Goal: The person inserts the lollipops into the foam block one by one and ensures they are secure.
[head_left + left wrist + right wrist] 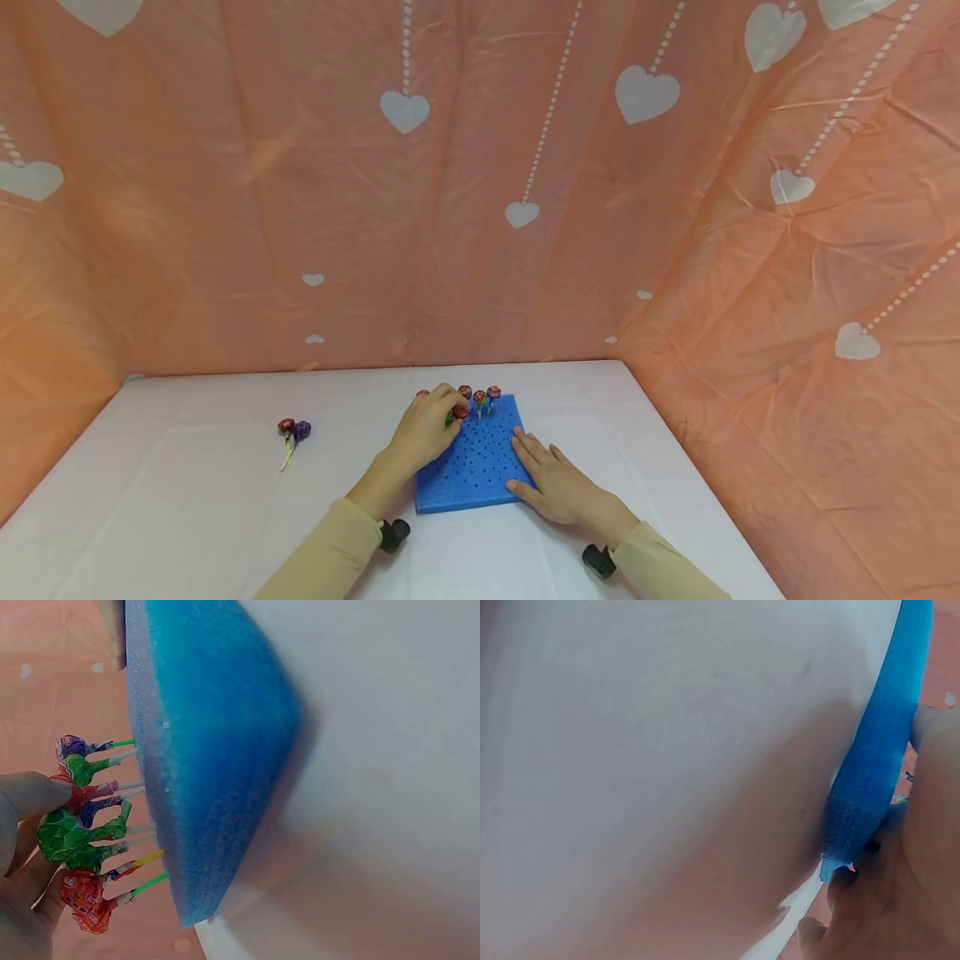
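A blue foam board (468, 471) dotted with small holes lies on the table. Several wrapped lollipops (480, 397) stand by their sticks along its far side. My left hand (426, 427) reaches over the board's far left part and pinches a red lollipop (81, 793), whose stick meets the foam in the left wrist view. Close around those fingers are green lollipops (64, 836), another red lollipop (86, 900) and a purple one (71, 746). With fingers extended, my right hand (561, 485) rests on the right edge of the board.
Two more lollipops, one red (286, 426) and one purple (302, 430), lie on the white-covered table (187, 492) to the left. An orange curtain with white hearts (405, 112) rises behind the table and along its sides.
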Motion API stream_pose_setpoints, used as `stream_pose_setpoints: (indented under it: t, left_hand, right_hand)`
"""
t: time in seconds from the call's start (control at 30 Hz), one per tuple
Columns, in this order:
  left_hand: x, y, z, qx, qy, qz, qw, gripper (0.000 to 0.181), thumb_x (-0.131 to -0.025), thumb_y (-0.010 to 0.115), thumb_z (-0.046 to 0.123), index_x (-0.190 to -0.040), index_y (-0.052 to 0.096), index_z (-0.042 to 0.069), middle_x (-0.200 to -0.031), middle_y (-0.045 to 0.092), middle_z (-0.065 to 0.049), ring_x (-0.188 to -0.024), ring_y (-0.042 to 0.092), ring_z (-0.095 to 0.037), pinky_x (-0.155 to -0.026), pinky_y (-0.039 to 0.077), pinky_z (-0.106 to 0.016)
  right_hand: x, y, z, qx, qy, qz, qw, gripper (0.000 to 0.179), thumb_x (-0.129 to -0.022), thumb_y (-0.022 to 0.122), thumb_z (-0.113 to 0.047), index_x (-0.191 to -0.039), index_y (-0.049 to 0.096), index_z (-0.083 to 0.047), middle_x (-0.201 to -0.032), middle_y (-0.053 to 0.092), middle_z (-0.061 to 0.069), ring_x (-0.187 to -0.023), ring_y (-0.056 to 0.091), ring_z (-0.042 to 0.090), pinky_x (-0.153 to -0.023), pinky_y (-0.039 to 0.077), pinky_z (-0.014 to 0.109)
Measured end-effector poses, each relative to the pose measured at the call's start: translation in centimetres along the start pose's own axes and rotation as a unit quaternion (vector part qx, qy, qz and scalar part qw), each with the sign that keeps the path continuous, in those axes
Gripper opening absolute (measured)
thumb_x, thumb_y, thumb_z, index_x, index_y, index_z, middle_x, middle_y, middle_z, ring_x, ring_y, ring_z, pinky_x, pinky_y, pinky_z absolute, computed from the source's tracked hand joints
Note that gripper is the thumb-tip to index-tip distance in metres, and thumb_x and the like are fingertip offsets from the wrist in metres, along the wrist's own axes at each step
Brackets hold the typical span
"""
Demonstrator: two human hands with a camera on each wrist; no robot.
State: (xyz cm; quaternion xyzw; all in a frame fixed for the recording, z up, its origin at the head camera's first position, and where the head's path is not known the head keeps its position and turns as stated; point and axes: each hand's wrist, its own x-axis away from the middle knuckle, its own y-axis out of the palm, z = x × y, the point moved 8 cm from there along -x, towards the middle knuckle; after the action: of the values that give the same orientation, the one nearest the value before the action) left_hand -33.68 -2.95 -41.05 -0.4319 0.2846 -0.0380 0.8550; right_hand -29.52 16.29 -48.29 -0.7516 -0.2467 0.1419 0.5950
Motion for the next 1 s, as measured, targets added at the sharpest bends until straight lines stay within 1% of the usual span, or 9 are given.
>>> stream_pose_setpoints:
  t: [0.33,0.43,0.6,0.77,1.0]
  left_hand:
    - [0.1,-0.2,0.3,-0.015,0.014,0.004,0.9998,0.021,-0.089,0.081,0.005,-0.108,0.076,0.011,-0.110,0.070,-0.007,-0.105,0.069,-0.027,-0.097,0.055,-0.049]
    - [0.1,-0.4,0.5,-0.012,0.017,0.005,0.9998,0.021,-0.089,0.081,0.005,-0.108,0.076,0.012,-0.111,0.070,-0.007,-0.106,0.069,-0.028,-0.097,0.056,-0.050]
    - [0.1,-0.8,0.6,-0.003,0.019,0.008,0.9998,0.020,-0.091,0.080,0.007,-0.109,0.076,0.012,-0.114,0.070,-0.007,-0.110,0.068,-0.029,-0.101,0.054,-0.051]
    - [0.4,-1.3,0.7,-0.001,0.023,0.025,0.9994,0.019,-0.092,0.080,0.009,-0.109,0.076,0.013,-0.115,0.070,-0.005,-0.111,0.068,-0.027,-0.102,0.053,-0.051]
    - [1.1,-2.7,0.4,0.015,0.022,0.058,0.9979,0.016,-0.094,0.077,0.010,-0.110,0.076,0.014,-0.115,0.071,-0.002,-0.109,0.069,-0.026,-0.097,0.056,-0.050]
  right_hand:
    - [0.0,-0.1,-0.2,-0.004,0.001,-0.001,1.0000,0.078,-0.109,0.043,-0.053,-0.163,0.025,-0.001,-0.173,0.016,0.014,-0.157,0.020,0.036,-0.124,0.022,0.060]
    - [0.1,-0.1,-0.2,-0.005,0.002,-0.001,1.0000,0.078,-0.109,0.043,-0.054,-0.163,0.025,-0.001,-0.173,0.016,0.013,-0.157,0.021,0.036,-0.124,0.022,0.060]
    - [0.1,0.0,-0.1,-0.004,0.005,-0.001,1.0000,0.079,-0.109,0.042,-0.055,-0.163,0.025,-0.001,-0.173,0.016,0.013,-0.157,0.021,0.035,-0.124,0.022,0.060]
    - [0.1,-0.1,-0.2,-0.012,0.008,-0.003,0.9999,0.079,-0.108,0.043,-0.055,-0.164,0.024,-0.002,-0.173,0.016,0.012,-0.158,0.020,0.035,-0.125,0.021,0.060]
    - [0.1,-0.1,-0.2,-0.014,0.011,-0.008,0.9998,0.079,-0.108,0.042,-0.056,-0.164,0.024,-0.002,-0.174,0.014,0.012,-0.158,0.019,0.034,-0.125,0.021,0.060]
